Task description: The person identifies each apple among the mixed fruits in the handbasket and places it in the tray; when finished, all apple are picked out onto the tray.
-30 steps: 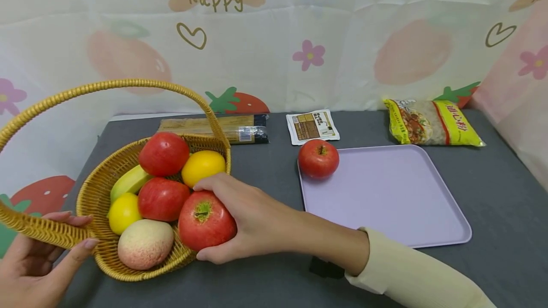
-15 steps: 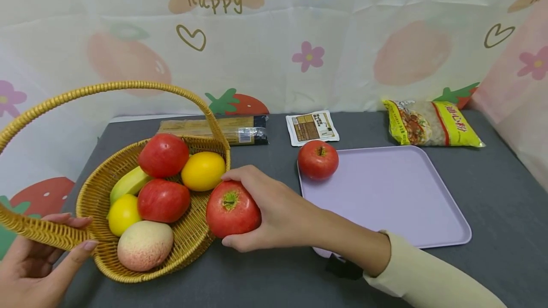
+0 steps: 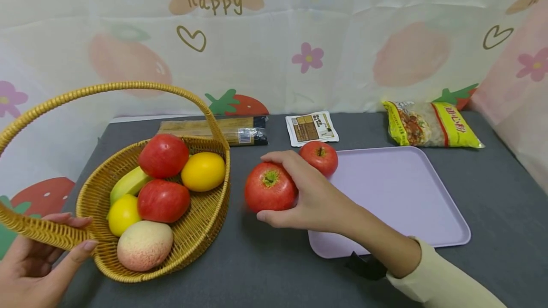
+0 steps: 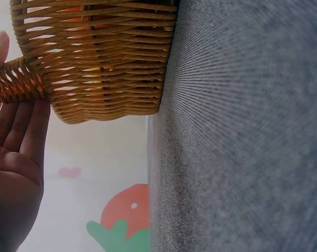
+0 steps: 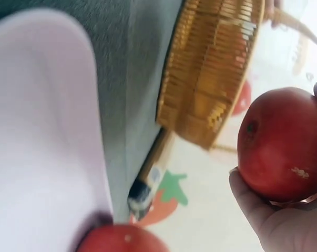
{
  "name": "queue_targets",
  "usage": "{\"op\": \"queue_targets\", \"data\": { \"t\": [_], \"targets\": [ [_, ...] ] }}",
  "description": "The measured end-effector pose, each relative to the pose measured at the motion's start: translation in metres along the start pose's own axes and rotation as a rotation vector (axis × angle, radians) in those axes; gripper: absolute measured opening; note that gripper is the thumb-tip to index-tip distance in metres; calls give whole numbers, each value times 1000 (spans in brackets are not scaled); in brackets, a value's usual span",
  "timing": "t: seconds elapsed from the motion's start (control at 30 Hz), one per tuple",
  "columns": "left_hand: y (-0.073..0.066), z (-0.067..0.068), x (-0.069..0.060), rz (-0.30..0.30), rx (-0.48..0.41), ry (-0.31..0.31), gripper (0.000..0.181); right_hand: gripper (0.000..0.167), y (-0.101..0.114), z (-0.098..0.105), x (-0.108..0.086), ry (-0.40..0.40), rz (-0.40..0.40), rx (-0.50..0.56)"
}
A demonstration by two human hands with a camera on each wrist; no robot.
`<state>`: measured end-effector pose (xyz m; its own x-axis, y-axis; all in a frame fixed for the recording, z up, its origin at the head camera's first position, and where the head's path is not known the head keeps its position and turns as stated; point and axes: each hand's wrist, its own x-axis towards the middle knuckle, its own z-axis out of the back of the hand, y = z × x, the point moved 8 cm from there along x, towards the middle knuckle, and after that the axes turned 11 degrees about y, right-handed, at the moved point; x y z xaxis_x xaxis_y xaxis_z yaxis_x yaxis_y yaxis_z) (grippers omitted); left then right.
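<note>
My right hand (image 3: 306,194) grips a red apple (image 3: 270,187) above the table, between the basket and the tray. The right wrist view shows the same apple (image 5: 284,144) held between thumb and fingers. At the left, my left hand (image 3: 43,260) holds the base of the handle on the wicker basket (image 3: 218,203); in the left wrist view its fingers wrap under the handle (image 4: 19,81). Inside the basket lie two red apples (image 3: 164,200), a yellow-orange lemon-like fruit (image 3: 203,171), a yellow lemon (image 3: 124,214), a banana (image 3: 130,184) and a peach (image 3: 145,246).
A lilac tray (image 3: 394,194) lies on the right, with another red apple (image 3: 320,157) at its far left corner, partly behind my right hand. Along the back are a noodle pack (image 3: 239,130), a white-edged packet (image 3: 311,128) and a yellow bag (image 3: 432,124).
My right hand has lifted the apple out of the basket and carried it rightward toward the tray. The left hand and the basket have stayed in place.
</note>
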<state>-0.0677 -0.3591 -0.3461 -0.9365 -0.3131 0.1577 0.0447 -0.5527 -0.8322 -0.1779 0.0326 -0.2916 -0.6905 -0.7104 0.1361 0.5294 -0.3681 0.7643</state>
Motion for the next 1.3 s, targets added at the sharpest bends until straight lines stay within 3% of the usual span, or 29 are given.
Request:
{"op": "queue_targets", "data": {
  "t": [0.17, 0.53, 0.93, 1.13, 1.3],
  "targets": [
    [0, 0, 1, 0, 1, 6, 58, 78, -13, 19, -12, -74, -71, 16],
    [2, 1, 0, 1, -11, 5, 58, 73, -36, 58, -32, -210, -110, -9],
    [-2, 0, 0, -26, 19, 21, 58, 74, -80, 89, -65, -355, -317, 29],
    [-3, 1, -1, -31, 15, 21, 59, 81, -104, 102, -75, -352, -495, 29],
    [-5, 0, -1, -53, 33, 34, 58, 89, -122, 105, -81, -284, -602, 29]
  ]
}}
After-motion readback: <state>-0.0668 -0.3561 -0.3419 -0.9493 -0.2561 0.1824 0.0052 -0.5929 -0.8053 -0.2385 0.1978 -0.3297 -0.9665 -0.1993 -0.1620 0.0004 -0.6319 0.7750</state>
